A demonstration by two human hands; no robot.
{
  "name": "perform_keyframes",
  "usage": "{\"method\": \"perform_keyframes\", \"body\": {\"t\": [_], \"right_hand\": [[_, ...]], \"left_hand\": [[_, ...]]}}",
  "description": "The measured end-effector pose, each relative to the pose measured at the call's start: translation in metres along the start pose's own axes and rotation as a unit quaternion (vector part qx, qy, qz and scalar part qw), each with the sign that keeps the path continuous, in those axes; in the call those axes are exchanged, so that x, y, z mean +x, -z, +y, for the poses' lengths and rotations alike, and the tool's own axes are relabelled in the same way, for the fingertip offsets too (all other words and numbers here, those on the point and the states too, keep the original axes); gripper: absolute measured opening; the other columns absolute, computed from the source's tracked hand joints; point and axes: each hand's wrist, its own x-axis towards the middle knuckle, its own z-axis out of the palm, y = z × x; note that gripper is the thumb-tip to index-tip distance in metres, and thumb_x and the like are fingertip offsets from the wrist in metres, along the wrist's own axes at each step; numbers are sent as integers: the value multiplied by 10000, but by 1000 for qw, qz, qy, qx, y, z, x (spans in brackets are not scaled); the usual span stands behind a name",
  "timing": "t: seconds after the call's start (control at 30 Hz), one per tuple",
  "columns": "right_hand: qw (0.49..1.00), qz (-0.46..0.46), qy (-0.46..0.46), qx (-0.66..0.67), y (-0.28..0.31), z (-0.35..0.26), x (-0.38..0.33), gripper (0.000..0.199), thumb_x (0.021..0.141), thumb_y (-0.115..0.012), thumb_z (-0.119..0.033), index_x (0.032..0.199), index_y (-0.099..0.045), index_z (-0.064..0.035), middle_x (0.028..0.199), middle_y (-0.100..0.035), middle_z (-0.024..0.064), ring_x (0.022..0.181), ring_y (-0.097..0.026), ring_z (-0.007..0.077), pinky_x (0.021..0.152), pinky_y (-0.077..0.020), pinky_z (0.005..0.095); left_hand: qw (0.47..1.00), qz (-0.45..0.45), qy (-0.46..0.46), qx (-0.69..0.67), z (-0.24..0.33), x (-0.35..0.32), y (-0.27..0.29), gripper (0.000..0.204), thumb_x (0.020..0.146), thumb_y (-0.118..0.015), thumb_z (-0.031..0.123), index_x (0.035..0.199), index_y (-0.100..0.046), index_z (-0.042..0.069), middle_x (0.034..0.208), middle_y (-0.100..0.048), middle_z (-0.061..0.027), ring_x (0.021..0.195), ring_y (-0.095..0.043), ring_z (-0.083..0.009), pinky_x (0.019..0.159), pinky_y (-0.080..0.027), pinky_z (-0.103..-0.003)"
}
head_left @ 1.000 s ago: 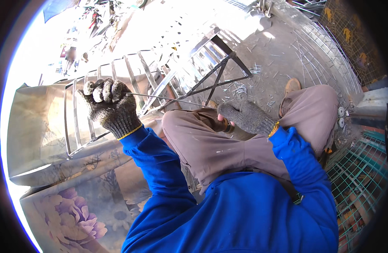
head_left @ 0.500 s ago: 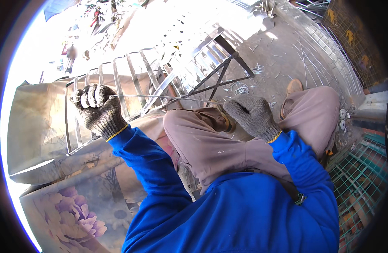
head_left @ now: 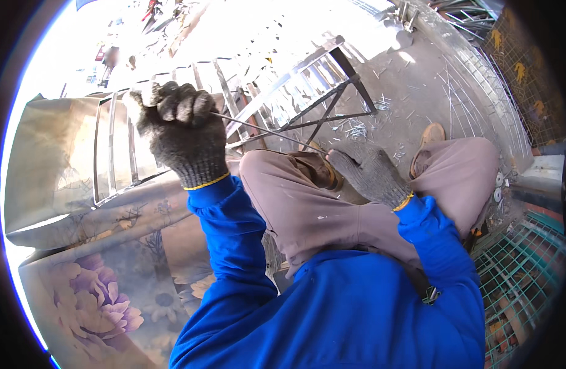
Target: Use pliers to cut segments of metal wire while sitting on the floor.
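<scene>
A thin metal rod (head_left: 264, 128) stretches between my two hands, slanting down to the right above my left knee. Gray knit gloves with yellow cuffs cover both hands. My left hand (head_left: 181, 126), raised higher, is closed in a fist around the rod's upper end. Lower, in front of my lap, my right hand (head_left: 370, 171) is closed at the other end, thumb pressed along the fingers; the rod's tip is hidden there. Behind the rod stands a slatted metal frame (head_left: 339, 58) with dark crossed legs.
Cut metal pieces (head_left: 357, 130) lie scattered on the concrete floor (head_left: 412, 98). Flower-printed sheeting (head_left: 166, 307) covers a surface on my left. Green wire mesh (head_left: 523, 264) stands at lower right, and long thin rods (head_left: 458, 101) lie farther up.
My left hand has moved right and slightly up, nearer my right hand, so the rod now slants more steeply. My right hand has hardly shifted.
</scene>
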Motion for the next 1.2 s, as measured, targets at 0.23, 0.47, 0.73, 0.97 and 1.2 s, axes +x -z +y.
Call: {"method": "perform_keyframes", "body": {"t": [0.23,0.47,0.73,0.97,1.2], "right_hand": [[980,-14,-188,69,5,-4,0,465,960,-644,-499,1012,-757,-51,938,-733,173,870,-707,359,745,-537,416],[985,29,-166,24,3,-5,-4,470,948,-651,-526,968,-767,-70,871,-726,154,819,-711,345,705,-533,414],[986,99,-102,86,-5,-2,-4,404,940,-695,-461,951,-770,-65,847,-716,166,768,-712,311,654,-514,410],[987,75,-127,64,1,-6,-4,393,939,-699,-457,939,-779,-72,813,-713,167,733,-703,314,645,-515,393],[982,71,-163,68,0,-7,-2,403,922,-714,-468,937,-778,-70,807,-717,163,710,-695,294,633,-509,391]], "left_hand": [[987,135,-53,65,-43,-7,5,204,968,-553,241,795,-600,145,654,-528,30,494,-376,-68,452,-288,-232],[994,105,-2,-38,-42,-2,13,244,973,-528,192,734,-565,156,600,-487,53,452,-344,-71,424,-261,-232],[992,115,-10,-59,-38,2,17,248,964,-519,164,719,-552,156,584,-447,58,440,-331,-70,419,-256,-239],[986,148,-16,-80,-42,2,28,138,887,-556,143,749,-550,146,597,-448,54,456,-355,-81,435,-256,-251],[983,125,14,-132,-42,3,35,116,877,-571,157,763,-551,149,612,-448,58,474,-370,-82,448,-271,-252]]}}
